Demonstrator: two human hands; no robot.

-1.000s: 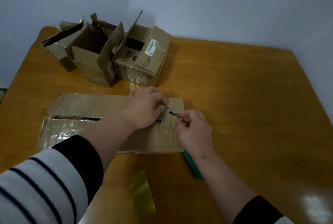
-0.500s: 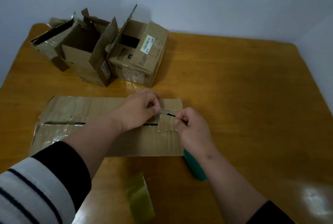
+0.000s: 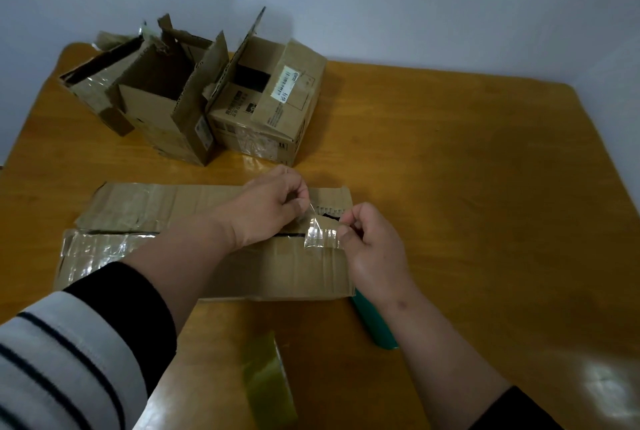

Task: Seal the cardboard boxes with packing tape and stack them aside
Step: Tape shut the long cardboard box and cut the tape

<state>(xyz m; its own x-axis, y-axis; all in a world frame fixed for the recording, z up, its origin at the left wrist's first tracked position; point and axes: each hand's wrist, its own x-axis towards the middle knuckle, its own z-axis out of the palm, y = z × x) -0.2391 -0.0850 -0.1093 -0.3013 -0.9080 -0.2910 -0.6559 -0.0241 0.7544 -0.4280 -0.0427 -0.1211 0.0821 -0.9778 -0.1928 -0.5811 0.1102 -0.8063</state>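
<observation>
A long flat cardboard box (image 3: 277, 270) lies in front of me with a dark slit between its two top flaps. A short piece of clear tape (image 3: 320, 234) is stretched over the right end of that slit. My left hand (image 3: 270, 211) pinches the tape's upper end. My right hand (image 3: 372, 242) pinches its right edge. Three open cardboard boxes (image 3: 194, 97) stand at the back left of the wooden table (image 3: 485, 187). A yellowish roll of packing tape (image 3: 268, 381) stands on edge near me.
A teal object (image 3: 375, 325) lies on the table under my right forearm, beside the box's right end. A pale wall runs behind the table. The right half of the table holds nothing that I can see.
The tape piece has been lifted and spread between both hands over the slit. My right hand has shifted slightly to the right and my left hand has risen a little.
</observation>
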